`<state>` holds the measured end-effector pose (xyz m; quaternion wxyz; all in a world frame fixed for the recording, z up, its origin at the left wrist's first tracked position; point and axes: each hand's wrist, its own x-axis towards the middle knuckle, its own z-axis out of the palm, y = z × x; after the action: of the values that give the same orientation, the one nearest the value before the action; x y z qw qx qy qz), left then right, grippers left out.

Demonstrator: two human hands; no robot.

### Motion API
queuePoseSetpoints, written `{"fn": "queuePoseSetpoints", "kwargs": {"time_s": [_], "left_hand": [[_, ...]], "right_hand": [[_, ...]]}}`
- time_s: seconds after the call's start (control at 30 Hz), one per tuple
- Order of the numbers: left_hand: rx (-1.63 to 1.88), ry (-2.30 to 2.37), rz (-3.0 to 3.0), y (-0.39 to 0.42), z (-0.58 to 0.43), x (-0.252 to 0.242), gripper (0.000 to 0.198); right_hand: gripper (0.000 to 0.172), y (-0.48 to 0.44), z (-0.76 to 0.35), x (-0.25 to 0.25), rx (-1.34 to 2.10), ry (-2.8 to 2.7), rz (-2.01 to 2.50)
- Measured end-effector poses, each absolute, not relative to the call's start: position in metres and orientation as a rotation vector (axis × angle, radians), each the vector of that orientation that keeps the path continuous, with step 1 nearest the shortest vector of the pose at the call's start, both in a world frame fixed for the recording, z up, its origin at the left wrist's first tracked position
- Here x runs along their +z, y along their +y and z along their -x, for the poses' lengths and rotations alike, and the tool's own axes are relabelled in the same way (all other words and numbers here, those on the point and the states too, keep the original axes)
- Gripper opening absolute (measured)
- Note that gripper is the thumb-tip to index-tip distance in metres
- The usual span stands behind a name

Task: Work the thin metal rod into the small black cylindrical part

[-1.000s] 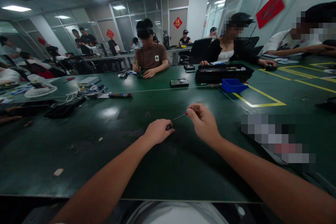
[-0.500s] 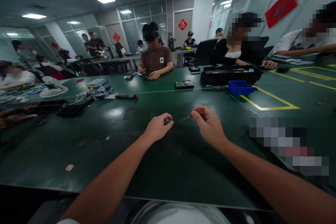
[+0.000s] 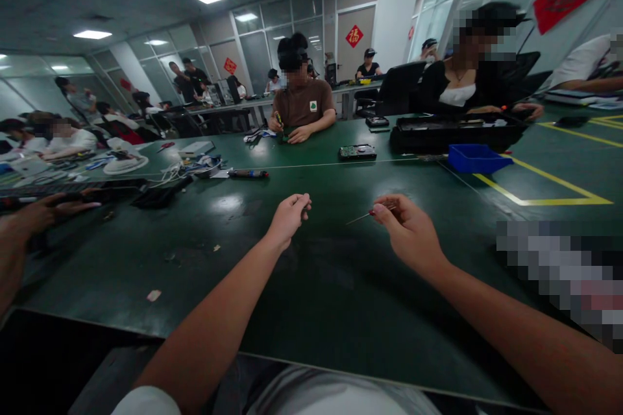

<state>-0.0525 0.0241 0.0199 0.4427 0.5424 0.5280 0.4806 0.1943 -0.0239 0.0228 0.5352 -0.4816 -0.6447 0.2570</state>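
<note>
My left hand (image 3: 288,219) is raised over the green table, its fingers curled together; whatever they enclose is hidden from this angle. To its right, my right hand (image 3: 409,227) is closed around a small screwdriver (image 3: 361,217). The thin metal shaft points left toward my left hand, with a red part at the fingertips and the handle mostly covered by the fingers. A gap separates the shaft tip from my left hand. Beyond both hands lies a hard drive (image 3: 357,152) with a green circuit board.
A blue bin (image 3: 477,159) and a long black tray (image 3: 455,136) stand at the back right. Left of centre lie a dark pen-shaped tool (image 3: 248,174) and tangled cables (image 3: 178,172). Another person's hand (image 3: 53,207) reaches in at the left. A co-worker (image 3: 302,104) sits opposite.
My view has turned slightly left. My left hand has rotated, so the small dark metallic piece visible in it before is now out of sight. My right hand still grips the screwdriver.
</note>
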Motion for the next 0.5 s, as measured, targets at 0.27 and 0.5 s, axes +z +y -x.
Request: {"fn": "queuePoseSetpoints", "kwargs": {"time_s": [0.27, 0.5], "left_hand": [[1.239, 1.295, -1.278, 0.026, 0.055, 0.024, 0.019], [1.349, 1.217, -1.228, 0.030, 0.064, 0.030, 0.015]], "right_hand": [[0.028, -0.023, -0.195, 0.022, 0.588, -1.542, 1.169], [0.028, -0.022, -0.197, 0.018, 0.586, -1.562, 1.157]]}}
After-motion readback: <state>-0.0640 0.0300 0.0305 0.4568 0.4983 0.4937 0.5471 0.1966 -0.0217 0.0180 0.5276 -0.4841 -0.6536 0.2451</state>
